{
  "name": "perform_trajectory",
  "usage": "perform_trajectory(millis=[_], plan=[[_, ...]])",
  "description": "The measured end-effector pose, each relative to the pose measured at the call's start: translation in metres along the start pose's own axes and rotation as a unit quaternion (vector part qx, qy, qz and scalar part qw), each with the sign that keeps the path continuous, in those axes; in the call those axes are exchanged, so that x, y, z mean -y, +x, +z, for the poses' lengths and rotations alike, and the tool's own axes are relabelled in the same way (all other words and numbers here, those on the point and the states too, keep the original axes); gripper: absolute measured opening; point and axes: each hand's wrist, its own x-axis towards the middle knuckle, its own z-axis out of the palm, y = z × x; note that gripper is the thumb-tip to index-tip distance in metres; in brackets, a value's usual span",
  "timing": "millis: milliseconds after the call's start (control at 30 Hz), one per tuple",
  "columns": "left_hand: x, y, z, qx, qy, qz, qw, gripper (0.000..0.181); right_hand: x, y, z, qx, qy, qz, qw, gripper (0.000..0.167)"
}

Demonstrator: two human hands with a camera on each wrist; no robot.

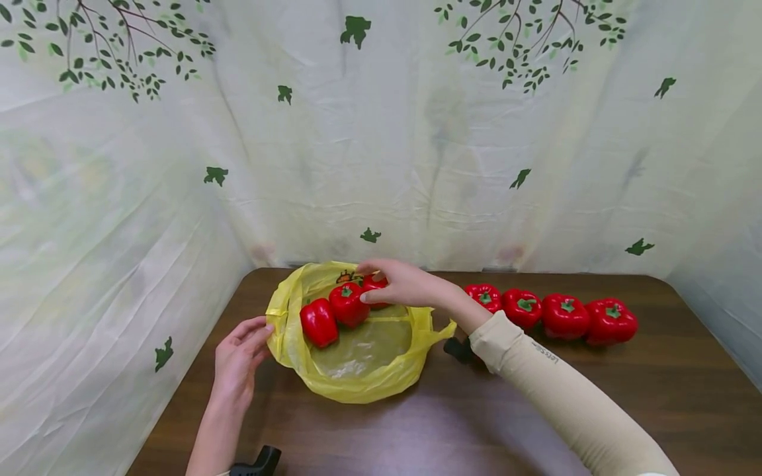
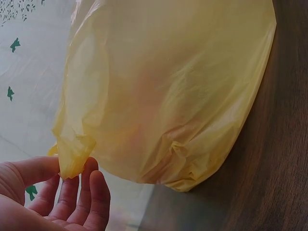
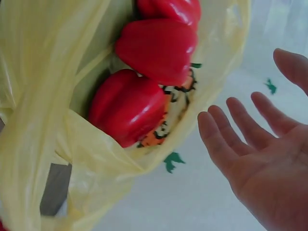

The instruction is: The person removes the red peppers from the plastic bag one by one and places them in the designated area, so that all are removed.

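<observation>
A yellow plastic bag (image 1: 369, 390) (image 2: 216, 96) (image 3: 29, 120) lies with its mouth open and turned up. Inside, along its far left side, are three red bell peppers: one at the left (image 1: 319, 324), one in the middle (image 1: 348, 305) and one at the right (image 1: 374, 284) (image 3: 127, 108). My left hand (image 1: 235, 360) (image 2: 62, 197) pinches the bag's left edge between thumb and fingers. Over the bag's far rim, my right hand (image 1: 407, 284) (image 3: 264, 149) has its fingers spread and holds nothing; the right wrist view shows a gap between it and the peppers.
Several more red peppers (image 1: 566, 316) stand in a row on the brown wooden table (image 1: 381, 436), right of the bag and beyond my right forearm. A pale curtain (image 1: 387, 165) with green leaf shapes hangs behind the table and at both sides.
</observation>
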Motion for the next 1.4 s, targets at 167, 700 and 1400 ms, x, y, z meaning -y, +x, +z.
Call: perform_trajectory(millis=[167,700,1400], plan=[[0.001,0.000,0.000,0.001,-0.001,0.002,1.0000,0.009,-0.011,0.021,0.009,0.012,-0.002,-0.003,0.9999,0.053],[0.003,0.002,0.001,-0.001,0.005,-0.001,1.0000,0.009,-0.028,0.042,0.046,-0.022,-0.006,0.022,0.9995,0.060],[0.006,0.003,0.001,-0.005,0.014,-0.007,0.9999,0.009,-0.037,0.034,0.063,-0.001,-0.055,0.057,0.9969,0.068]])
